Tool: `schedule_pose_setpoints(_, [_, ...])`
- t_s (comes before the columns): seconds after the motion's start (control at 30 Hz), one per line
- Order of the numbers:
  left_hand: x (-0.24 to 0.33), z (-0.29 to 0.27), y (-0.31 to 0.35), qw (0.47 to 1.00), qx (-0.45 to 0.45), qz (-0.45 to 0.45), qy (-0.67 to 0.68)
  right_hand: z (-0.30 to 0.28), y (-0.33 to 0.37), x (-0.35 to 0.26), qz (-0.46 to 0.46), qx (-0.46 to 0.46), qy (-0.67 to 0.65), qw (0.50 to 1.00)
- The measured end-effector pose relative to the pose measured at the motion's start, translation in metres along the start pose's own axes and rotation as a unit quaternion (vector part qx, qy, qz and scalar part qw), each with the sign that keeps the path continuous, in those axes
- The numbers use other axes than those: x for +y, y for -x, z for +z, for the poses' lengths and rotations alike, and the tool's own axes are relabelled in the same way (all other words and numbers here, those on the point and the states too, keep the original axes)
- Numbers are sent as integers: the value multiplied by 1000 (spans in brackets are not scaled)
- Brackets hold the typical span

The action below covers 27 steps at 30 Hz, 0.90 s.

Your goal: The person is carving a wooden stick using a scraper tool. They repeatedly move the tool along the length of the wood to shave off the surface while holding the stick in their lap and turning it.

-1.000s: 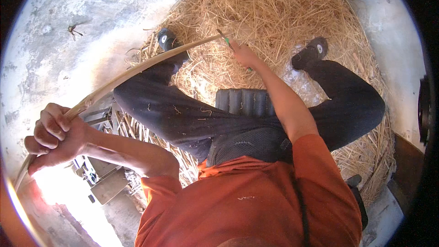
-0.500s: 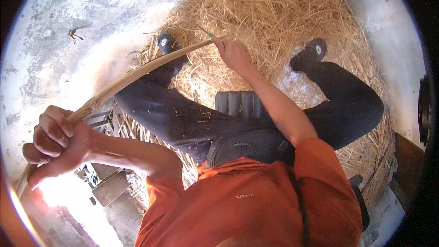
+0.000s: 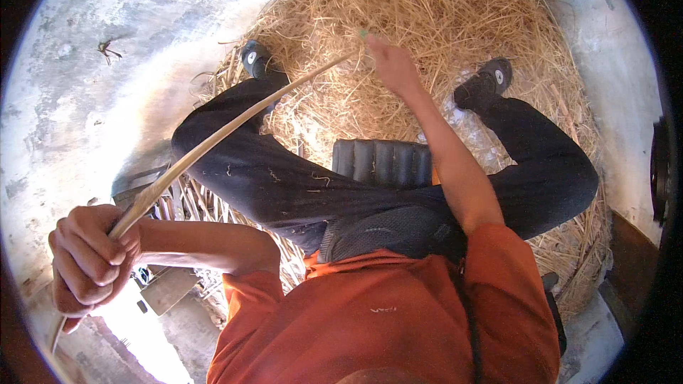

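My left hand (image 3: 92, 256) is wrapped round a long, pale, bamboo-like strip (image 3: 203, 146) near its lower end. From there the strip slants up to the right, over my left leg, and narrows toward its far tip. Just past that tip is my right hand (image 3: 393, 67), smeared by motion, closed on a small green-handled tool (image 3: 363, 33). The tool's blade cannot be made out now. A gap shows between the right hand and the strip.
Loose straw-like shavings (image 3: 427, 0) cover the floor ahead. My legs (image 3: 263, 171) are spread around a black ribbed cushion (image 3: 380, 161). A pale wall (image 3: 57, 64) rises on the left, with a flat brown piece (image 3: 171, 290) below my left forearm.
My right hand has moved right and forward, off the strip's tip. My left hand has turned and dropped slightly, and the strip's near part has swung lower.
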<state>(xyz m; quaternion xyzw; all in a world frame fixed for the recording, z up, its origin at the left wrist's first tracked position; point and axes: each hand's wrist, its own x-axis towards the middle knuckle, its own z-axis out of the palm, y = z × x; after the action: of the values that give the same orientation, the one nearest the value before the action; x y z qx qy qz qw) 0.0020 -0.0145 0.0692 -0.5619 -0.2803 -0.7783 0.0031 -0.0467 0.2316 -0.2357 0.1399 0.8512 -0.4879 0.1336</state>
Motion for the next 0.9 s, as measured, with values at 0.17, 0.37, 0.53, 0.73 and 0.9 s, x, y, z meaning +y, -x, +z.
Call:
schedule_pose_setpoints(0.17, [-4,0,0,993,-78,-18,92,39,-5,42,12,-17,164,986])
schedule_pose_setpoints(0.37, [-4,1,5,1000,14,-17,0,29,-14,165,179,-40,178,967])
schedule_pose_setpoints(0.53, [59,-10,12,938,220,-38,-265,-32,-11,69,59,-154,236,958])
schedule_pose_setpoints(0.73, [81,-2,-1,898,262,22,-353,-70,68,-71,-28,-114,176,977])
schedule_pose_setpoints(0.9, [90,10,-14,891,256,41,-373,-69,114,-81,-149,-64,66,985])
